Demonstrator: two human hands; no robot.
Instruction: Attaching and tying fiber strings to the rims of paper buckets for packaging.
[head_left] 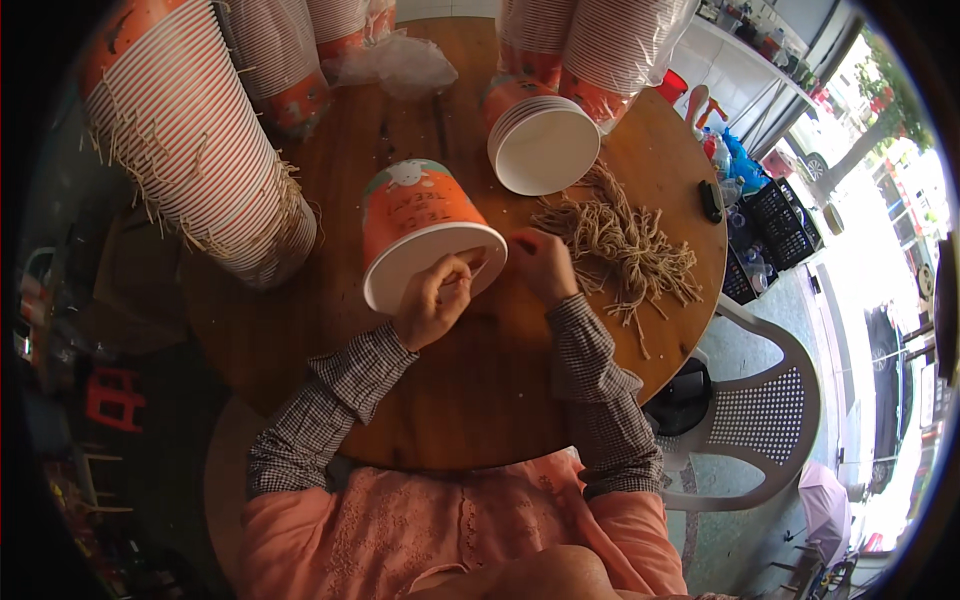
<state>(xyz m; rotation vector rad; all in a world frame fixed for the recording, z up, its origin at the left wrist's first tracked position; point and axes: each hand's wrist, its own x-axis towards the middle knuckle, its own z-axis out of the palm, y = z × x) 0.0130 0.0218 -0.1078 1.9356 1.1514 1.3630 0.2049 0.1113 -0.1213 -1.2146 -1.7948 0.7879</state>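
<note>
"Across the round wooden table (450,410), what is the person working on?"

"An orange paper bucket (425,208). It's sitting in front of the person, around the middle of the table, and it's tilting its white mouth toward the body."

"How are the fingers set?"

"The left hand (432,300) is resting at the mouth, fingers bent in toward the thumb. They may be pinching something thin, but I can't tell. The right hand (543,265) is hovering just beside the rim, its fingers curling; whether they're gripping a strand, I can't tell either."

"So which step are you seeing?"

"Judging by the bundle of twine (640,255) lying to the right, and the pale strands (150,190) poking out of the tall bucket stack (200,140) on the left, I'd say they're fitting a length of twine at the bucket's side, working through the mouth."

"And what is the next move calling for?"

"Probably a firm pinch inside while the right hand is bracing the thin wall, so it isn't creasing."
</note>
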